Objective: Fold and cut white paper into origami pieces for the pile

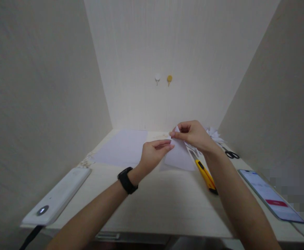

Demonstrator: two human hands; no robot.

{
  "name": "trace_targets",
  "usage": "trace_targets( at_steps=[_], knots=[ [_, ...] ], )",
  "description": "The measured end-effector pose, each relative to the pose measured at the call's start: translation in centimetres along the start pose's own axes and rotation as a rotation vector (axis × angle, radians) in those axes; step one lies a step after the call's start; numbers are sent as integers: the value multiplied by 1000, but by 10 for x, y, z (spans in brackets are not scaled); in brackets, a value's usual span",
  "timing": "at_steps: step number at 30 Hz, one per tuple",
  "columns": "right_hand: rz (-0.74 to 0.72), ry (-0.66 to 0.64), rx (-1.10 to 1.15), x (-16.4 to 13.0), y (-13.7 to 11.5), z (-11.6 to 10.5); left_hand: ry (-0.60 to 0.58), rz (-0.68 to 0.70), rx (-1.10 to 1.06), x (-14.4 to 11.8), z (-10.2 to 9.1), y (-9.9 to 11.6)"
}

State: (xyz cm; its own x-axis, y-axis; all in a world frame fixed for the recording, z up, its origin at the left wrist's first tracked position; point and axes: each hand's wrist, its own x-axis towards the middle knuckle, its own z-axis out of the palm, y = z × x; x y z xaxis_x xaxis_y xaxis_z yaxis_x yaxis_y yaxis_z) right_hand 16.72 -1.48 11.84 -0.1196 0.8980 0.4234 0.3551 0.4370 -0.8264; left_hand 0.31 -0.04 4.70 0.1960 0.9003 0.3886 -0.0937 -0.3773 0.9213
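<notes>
Between both hands a white sheet of paper (178, 155) is held up off the table, its top drawn to a point. My left hand (155, 152), with a black watch on the wrist, pinches the paper's left edge between thumb and fingers. My right hand (190, 133) grips the pointed top of the same piece. Under my right forearm lies a yellow utility knife (205, 174), its blade pointing away. Flat on the table to the left is a larger white paper sheet (123, 147).
A white power bank (56, 196) with a cable lies at left. On the right are a lit phone (270, 196), black scissors (231, 153) and crumpled paper pieces (213, 134). Walls enclose the table (154, 205); two hooks, one a yellow hook (169, 79), hang at the back.
</notes>
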Motion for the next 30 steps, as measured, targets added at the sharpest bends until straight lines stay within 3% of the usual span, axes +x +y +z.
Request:
trace_targets(
  at_steps=[2,5,11,30],
  knots=[
    [-21,9,2,0,-3,-2,4,56,40,12,1,15],
    [-68,33,-14,0,-7,-7,-69,35,81,27,1,31],
    [-78,69,-24,-2,-13,-15,-216,113,183,37,4,44],
    [-71,125,187,-11,-19,-17,-197,230,372,21,-5,61]
  ],
)
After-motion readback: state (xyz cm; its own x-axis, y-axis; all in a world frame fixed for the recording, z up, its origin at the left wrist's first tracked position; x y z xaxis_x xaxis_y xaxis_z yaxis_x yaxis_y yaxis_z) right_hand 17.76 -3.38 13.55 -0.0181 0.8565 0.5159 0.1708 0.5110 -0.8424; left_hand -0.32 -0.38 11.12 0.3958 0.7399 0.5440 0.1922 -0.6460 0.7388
